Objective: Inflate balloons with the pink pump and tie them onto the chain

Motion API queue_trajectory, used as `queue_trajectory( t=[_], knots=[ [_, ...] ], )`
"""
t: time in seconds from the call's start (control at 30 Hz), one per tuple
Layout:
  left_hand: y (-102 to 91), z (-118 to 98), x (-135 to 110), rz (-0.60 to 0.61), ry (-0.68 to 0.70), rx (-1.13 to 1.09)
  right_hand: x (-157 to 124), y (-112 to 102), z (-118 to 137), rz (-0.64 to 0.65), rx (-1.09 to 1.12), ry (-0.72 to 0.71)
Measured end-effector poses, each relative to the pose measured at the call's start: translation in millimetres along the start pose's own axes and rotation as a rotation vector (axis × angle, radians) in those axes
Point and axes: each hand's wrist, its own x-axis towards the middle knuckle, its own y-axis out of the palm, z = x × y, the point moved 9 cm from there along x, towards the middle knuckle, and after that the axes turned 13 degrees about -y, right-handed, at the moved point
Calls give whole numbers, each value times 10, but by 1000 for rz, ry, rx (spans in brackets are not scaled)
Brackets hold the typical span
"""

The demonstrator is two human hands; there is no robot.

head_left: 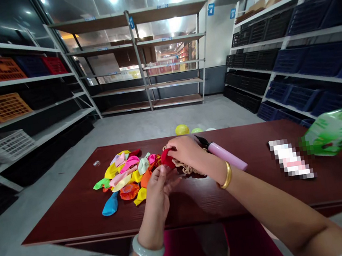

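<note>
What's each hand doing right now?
Left hand: fingers curled just below the red balloon; grip cannot be told.
Right hand: closed on the red balloon.

red balloon (166, 159) | small, deflated, crumpled | gripped by right hand (187, 151) | over dark table (75, 213)

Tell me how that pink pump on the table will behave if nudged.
The pink pump lies on its side on the smooth table, and its body looks round, so a sideways nudge would probably roll it. It looks like rigid plastic, so likely stiff and fairly light. Its glossy skin may be slippery.
</note>
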Motion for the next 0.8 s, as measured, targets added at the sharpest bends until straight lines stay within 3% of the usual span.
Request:
queue_trajectory(
  t=[0.23,0.37,0.47,0.57,0.67,0.8],
  knots=[
    [390,291,227,49,-188,-89,-331,-309,0,-31,-201,-59],
    [644,513,234,159,-378,-58,-485,-434,-181,-19,-169,-101],
    [806,552,223,200,-500,-123,-667,-592,-434,-96,-79,-108],
    [914,444,318,203,-511,-171,-1007,-716,-901,-134,-192,151],
    [979,247,526,201,-409,-127,-1422,-606,-1326,30,-309,467],
    [1039,10,857,201,-282,-109,-1699,-423,-1572,178,-325,626]
  ],
)
